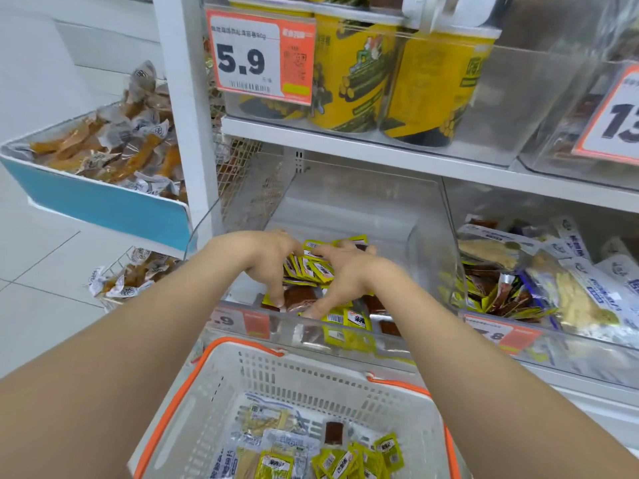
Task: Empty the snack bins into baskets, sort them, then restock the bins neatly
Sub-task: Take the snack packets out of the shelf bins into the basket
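Observation:
A clear plastic bin (359,209) on the lower shelf holds small yellow snack packets (313,269) with brown contents. Both my hands are inside it. My left hand (273,262) curls its fingers down over the left side of the packet pile. My right hand (340,274) spreads curled fingers over the right side, pressing the packets together against the left hand. Below the bin stands a white basket with an orange rim (214,385); it holds several yellow packets (359,459) and pale blue-and-white fish-snack packets (273,430).
The neighbouring clear bin (539,344) at right mixes yellow packets and blue-white packs. Yellow tubs (356,81) stand on the shelf above behind a 5.9 price tag (259,58). A blue-fronted tray (100,202) of orange snacks juts out at left beside the white shelf post (188,108).

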A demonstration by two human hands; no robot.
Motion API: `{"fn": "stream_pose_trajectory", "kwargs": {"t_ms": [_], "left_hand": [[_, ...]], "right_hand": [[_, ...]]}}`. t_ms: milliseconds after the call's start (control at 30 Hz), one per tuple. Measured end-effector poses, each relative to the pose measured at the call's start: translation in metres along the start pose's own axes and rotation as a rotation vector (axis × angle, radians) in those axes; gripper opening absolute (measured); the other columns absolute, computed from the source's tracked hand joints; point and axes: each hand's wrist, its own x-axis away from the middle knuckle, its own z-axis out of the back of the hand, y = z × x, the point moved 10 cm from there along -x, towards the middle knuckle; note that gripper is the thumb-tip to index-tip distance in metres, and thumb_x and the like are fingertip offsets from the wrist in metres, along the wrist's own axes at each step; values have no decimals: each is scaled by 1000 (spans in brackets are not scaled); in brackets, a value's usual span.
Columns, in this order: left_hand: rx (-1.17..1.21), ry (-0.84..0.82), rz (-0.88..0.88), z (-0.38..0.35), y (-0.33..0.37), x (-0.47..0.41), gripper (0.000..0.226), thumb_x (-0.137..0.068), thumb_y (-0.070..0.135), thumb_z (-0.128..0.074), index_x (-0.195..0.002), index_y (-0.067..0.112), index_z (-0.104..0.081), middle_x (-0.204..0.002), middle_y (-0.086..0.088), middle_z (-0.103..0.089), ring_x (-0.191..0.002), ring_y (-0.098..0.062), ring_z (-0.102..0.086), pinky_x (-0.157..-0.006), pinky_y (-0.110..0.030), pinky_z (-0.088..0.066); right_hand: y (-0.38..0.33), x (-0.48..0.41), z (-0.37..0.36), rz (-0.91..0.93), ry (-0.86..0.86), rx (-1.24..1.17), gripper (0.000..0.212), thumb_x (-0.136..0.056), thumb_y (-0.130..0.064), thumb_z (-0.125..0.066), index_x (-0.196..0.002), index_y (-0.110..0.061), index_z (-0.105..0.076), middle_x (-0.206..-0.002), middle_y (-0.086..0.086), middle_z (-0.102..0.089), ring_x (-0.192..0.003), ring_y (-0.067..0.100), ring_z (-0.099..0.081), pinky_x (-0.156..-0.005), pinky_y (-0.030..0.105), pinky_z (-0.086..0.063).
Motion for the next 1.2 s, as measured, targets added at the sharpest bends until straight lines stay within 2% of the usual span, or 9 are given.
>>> {"fn": "stream_pose_trajectory", "kwargs": {"t_ms": [167,267,433,567,667,767,933,1033,1200], "left_hand": [[62,117,4,5,-2,-1,72,-75,23,-90,-137,17,-56,-132,-6,-63,-117,-26,-61,-96,-37,-54],[211,193,-49,10,-4,5,59,-81,22,-84,-134,26,-59,-121,-1,-68,-110,-23,-60,-93,-34,-52],[336,338,-140,23,-8,21,26,-90,26,-79,-116,31,-73,-110,5,-73,-105,-20,-65,-89,-35,-51],[543,457,-248,39,-1,47,17,-96,33,-74,-113,35,-73,-98,8,-70,-84,-3,-61,-73,-28,-46],[685,620,-332,57,10,78,23,-94,37,-76,-117,36,-73,-114,6,-68,-107,-7,-62,-92,-29,-52],[864,664,-451,69,36,117,22,-95,21,-77,-116,24,-74,-107,7,-75,-104,-11,-69,-97,-31,-53],[922,556,-545,73,78,169,22,-94,24,-77,-115,20,-75,-105,-2,-78,-104,-24,-73,-96,-38,-58],[819,279,-518,49,98,177,14,-93,30,-77,-107,27,-78,-99,-6,-78,-90,-26,-73,-84,-44,-60],[443,-50,-413,-19,116,166,15,-87,39,-83,-98,29,-78,-78,-1,-69,-68,-13,-62,-63,-29,-52]], "right_hand": [[-25,-2,3,148,209,52,121,-33,-90,-59,-146,-57,-34,-121,-5,-62,-121,34,-50,-98,55,-46],[-25,10,17,191,308,21,88,-54,-69,-61,-139,-50,-49,-108,0,-70,-108,36,-58,-90,48,-54],[-21,39,40,209,493,-99,26,-69,-35,-69,-95,-35,-66,-78,1,-65,-87,37,-63,-70,36,-52],[-5,71,61,247,581,-331,9,-75,-27,-71,-80,-33,-69,-61,-1,-59,-62,15,-54,-63,35,-53],[1,112,79,289,682,-465,13,-79,-23,-72,-88,-32,-75,-62,-4,-63,-55,5,-50,-65,28,-51],[3,156,88,318,747,-565,17,-81,-25,-75,-92,-38,-76,-70,-2,-67,-62,2,-51,-66,26,-52],[1,204,58,390,544,-960,17,-87,-21,-85,-100,-16,-78,-90,19,-75,-82,33,-76,-72,56,-63],[-5,216,17,321,236,-1002,18,-87,-15,-83,-104,-14,-78,-93,15,-77,-84,20,-75,-77,50,-66],[0,215,-62,135,-148,-702,32,-85,-28,-87,-109,-12,-73,-91,8,-79,-82,20,-78,-73,44,-66]]}}
